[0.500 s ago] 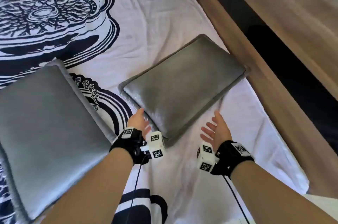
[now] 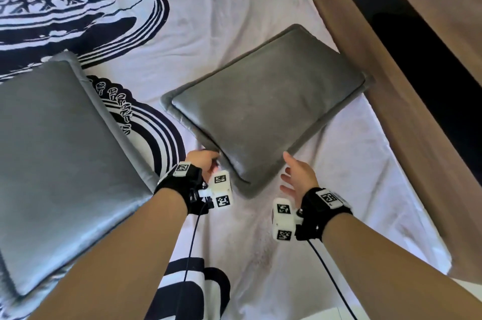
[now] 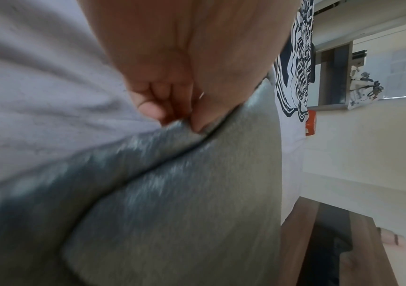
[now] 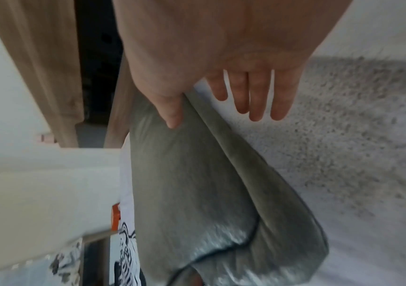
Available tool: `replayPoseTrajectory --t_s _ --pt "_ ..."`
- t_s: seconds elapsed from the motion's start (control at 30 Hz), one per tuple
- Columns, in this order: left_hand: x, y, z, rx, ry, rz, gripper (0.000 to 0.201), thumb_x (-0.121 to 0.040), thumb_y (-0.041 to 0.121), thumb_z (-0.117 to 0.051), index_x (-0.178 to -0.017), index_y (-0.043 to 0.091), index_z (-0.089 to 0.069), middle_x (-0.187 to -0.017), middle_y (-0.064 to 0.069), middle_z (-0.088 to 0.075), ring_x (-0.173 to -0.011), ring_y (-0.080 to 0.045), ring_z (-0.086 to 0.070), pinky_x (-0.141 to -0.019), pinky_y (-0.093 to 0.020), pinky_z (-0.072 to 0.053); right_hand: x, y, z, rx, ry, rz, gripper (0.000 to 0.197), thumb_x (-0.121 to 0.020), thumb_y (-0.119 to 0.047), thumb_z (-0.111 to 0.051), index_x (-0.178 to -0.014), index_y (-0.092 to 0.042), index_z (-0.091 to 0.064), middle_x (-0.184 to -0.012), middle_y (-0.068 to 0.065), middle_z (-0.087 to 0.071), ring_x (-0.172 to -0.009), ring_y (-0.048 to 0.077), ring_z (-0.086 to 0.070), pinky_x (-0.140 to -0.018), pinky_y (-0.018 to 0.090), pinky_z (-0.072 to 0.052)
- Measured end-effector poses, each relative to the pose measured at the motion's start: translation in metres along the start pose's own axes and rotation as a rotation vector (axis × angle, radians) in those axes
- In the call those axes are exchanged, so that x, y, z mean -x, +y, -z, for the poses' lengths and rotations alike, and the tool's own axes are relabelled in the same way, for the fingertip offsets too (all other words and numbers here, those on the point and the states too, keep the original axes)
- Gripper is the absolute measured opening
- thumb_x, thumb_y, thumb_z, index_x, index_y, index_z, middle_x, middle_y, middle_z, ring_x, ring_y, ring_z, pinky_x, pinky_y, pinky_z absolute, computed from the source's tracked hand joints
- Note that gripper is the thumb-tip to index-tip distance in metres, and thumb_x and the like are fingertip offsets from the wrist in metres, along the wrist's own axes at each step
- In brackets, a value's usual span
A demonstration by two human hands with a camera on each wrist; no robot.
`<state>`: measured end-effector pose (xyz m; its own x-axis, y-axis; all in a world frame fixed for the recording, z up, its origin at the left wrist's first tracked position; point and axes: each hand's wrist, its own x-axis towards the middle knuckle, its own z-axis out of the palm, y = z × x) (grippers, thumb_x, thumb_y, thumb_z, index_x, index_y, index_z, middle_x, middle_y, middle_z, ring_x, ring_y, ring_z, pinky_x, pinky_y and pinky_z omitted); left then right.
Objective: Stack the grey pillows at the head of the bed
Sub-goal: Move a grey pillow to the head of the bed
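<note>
Two grey pillows lie flat on the bed. One pillow (image 2: 60,163) is at the left, under my left forearm. The other pillow (image 2: 266,111) (image 3: 172,193) (image 4: 192,174) lies askew near the bed's right side. My left hand (image 2: 214,160) (image 3: 187,122) pinches the flat border of this pillow at its near-left edge, fingers curled. My right hand (image 2: 287,171) (image 4: 214,120) is at the near-right edge with straight, spread fingers (image 4: 258,100) over the sheet. Its thumb rests on top of the pillow's border.
A white sheet (image 2: 234,6) with a dark blue print (image 2: 78,1) covers the mattress. A wooden bed frame (image 2: 404,137) runs along the right, with a dark gap (image 2: 417,45) beyond it. An orange object (image 3: 310,123) stands past the far end of the bed.
Both hands have come up to the right pillow's near corner. The left hand's fingers have curled onto its border, and the right thumb now lies on its edge.
</note>
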<state>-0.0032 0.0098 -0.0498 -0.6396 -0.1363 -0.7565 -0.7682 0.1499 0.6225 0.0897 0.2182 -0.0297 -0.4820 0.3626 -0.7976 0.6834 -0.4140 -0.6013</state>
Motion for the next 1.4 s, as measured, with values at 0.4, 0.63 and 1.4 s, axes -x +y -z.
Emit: replayPoseTrajectory --t_s 0.4,0.63,1.4 --pt "0.066 -0.003 -0.028 0.109 -0.514 0.134 0.025 -0.097 0.039 -0.061 -0.103 0.015 -0.065 -0.09 -0.005 -0.079 -0.083 -0.021 -0.077 -0.078 -0.037 -0.055 0.006 -0.037 0.051 -0.022 0.185 0.06 0.063 -0.068 -0.037 -0.089 -0.117 -0.008 -0.061 -0.111 0.009 -0.07 -0.089 0.027 -0.07 -0.072 0.032 -0.055" --pt "0.032 0.011 0.013 0.316 -0.063 0.07 0.048 -0.098 0.058 -0.047 -0.118 0.016 -0.061 -0.102 -0.011 -0.066 -0.081 -0.028 -0.063 -0.072 -0.04 -0.05 0.007 -0.039 0.098 -0.023 0.105 0.099 0.042 -0.08 -0.016 -0.082 -0.118 -0.012 -0.065 -0.104 0.008 -0.073 -0.085 0.023 -0.071 -0.06 0.026 -0.055" --pt "0.093 -0.044 -0.223 -0.246 -0.373 -0.054 0.1 -0.06 0.058 -0.086 -0.141 0.012 -0.05 -0.136 -0.009 -0.065 -0.122 -0.03 -0.064 -0.106 -0.045 -0.051 -0.032 -0.13 0.313 0.756 0.349 0.34 0.05 -0.084 -0.029 -0.078 -0.131 -0.017 -0.065 -0.143 0.006 -0.059 -0.132 0.024 -0.055 -0.102 0.028 -0.04"
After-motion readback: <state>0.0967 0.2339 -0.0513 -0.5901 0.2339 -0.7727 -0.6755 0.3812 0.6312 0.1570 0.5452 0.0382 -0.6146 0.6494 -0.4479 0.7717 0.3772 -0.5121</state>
